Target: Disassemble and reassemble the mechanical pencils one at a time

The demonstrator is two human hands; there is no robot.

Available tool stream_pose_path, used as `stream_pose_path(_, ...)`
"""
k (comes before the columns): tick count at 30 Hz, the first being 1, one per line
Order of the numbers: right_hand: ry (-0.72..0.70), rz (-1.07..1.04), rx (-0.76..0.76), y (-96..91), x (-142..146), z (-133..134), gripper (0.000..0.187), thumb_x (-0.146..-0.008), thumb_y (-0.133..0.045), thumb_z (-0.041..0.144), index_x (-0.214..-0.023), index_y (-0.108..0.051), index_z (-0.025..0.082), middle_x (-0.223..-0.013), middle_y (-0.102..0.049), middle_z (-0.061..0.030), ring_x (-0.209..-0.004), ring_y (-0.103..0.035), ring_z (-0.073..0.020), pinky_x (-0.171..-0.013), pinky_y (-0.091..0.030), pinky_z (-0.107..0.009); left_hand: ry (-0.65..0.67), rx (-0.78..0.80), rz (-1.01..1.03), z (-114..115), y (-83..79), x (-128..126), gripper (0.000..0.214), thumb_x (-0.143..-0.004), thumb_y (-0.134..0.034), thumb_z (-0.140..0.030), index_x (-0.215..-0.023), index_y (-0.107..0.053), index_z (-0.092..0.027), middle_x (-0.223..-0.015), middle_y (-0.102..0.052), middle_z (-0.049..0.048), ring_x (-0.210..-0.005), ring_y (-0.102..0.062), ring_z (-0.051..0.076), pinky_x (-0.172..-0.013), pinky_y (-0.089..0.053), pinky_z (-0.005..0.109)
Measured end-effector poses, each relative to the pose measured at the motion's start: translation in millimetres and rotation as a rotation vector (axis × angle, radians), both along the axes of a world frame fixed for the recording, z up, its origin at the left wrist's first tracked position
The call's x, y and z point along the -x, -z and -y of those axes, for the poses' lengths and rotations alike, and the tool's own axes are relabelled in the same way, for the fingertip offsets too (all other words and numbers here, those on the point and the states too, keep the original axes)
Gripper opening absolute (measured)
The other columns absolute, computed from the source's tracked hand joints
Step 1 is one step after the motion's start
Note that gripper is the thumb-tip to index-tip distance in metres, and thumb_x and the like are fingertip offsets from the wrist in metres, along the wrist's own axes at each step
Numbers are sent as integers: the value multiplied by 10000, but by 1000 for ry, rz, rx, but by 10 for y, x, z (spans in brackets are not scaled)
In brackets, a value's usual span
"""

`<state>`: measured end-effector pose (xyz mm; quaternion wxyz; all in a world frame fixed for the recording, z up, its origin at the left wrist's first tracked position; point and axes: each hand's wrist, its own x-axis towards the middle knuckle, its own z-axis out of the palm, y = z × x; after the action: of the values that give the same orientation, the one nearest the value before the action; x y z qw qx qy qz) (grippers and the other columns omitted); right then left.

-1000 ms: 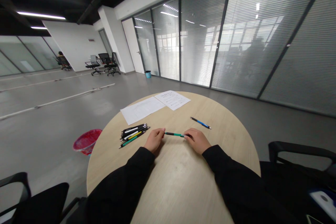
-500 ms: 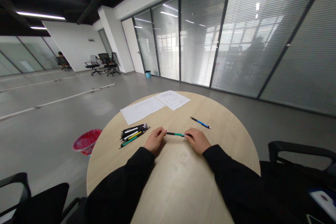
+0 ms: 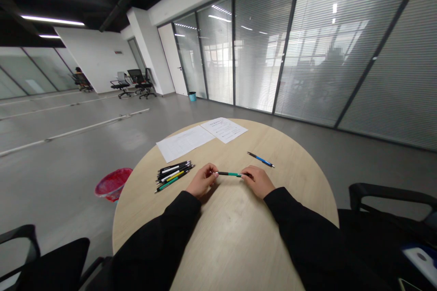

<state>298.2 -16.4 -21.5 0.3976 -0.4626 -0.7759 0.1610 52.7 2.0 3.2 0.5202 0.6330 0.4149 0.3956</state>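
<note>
A green and black pen (image 3: pixel 229 174) lies level between my two hands, just over the table (image 3: pixel 235 236). My left hand (image 3: pixel 202 181) pinches its black tip end; my right hand (image 3: pixel 256 181) grips the green end, its fingers partly hiding it. To the left of my left hand is a pile of several pens (image 3: pixel 174 174), black, white, yellow and green. Beyond my right hand a single blue and black pen (image 3: pixel 261 159) rests slanted on the tabletop.
Two printed paper sheets (image 3: pixel 186 142) lie at the table's far edge. A red-lined waste bin (image 3: pixel 112 183) stands on the floor at left. Black chairs flank the table, one at right (image 3: pixel 389 195) and one at left (image 3: pixel 51 254).
The fingers of my left hand have shifted slightly at the pen's tip end. The pen and my right hand have moved a touch to the right.
</note>
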Motion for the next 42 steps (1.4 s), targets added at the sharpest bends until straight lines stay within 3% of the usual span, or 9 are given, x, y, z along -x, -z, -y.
stream_pose_path(7,7,10,5,1,-3,1,100,-890,-601,195,-842,-687,181,-809,-662,-39,-756,-576,-173,-697,-418,-286,-16,19,82,2,46,-39,383,-752,-688,-431,-941,-458,-190,-625,-466,-86,-475,-428,65,-451,-309,188)
stream_pose_path(10,6,5,4,-12,-4,9,104,-892,-600,196,-849,-693,182,-805,-662,-40,-748,-575,-172,-693,-418,-285,-85,8,-6,4,44,-42,361,-823,-575,-534,-851,-469,-189,-587,-452,-78,-448,-393,69,-426,-271,192)
stream_pose_path(15,-3,6,-1,-21,1,10,107,-894,-597,198,-856,-696,186,-812,-665,-43,-755,-580,-175,-698,-423,-292,-138,-71,-252,-6,11,-5,497,-877,-414,-619,-626,-447,-191,-492,-414,-52,-429,-365,91,-429,-257,227)
stream_pose_path(20,-3,10,-6,-15,1,4,110,-895,-595,196,-849,-694,190,-804,-659,-41,-756,-582,-178,-704,-428,-297,-108,-62,-254,-13,27,9,476,-849,-467,-613,-613,-410,-203,-471,-396,-65,-410,-345,86,-428,-243,227)
stream_pose_path(31,-6,-13,8,1,-7,-5,104,-895,-598,200,-863,-697,189,-826,-670,-45,-777,-593,-181,-719,-437,-298,-19,-19,-76,27,6,-11,312,-787,-611,-467,-842,-448,-206,-557,-439,-92,-460,-388,77,-446,-285,187)
stream_pose_path(38,-17,-7,4,-11,0,2,104,-892,-595,194,-865,-695,190,-812,-661,-40,-758,-585,-175,-699,-433,-289,-112,-51,-218,31,-42,-30,466,-864,-436,-603,-659,-469,-187,-522,-418,-54,-449,-368,90,-439,-263,223)
stream_pose_path(42,-9,-7,8,-20,4,11,107,-891,-597,189,-850,-695,193,-791,-653,-35,-741,-578,-173,-686,-425,-286,-68,-19,-237,27,-30,-13,481,-843,-469,-618,-612,-428,-198,-484,-376,-67,-417,-328,82,-424,-235,228)
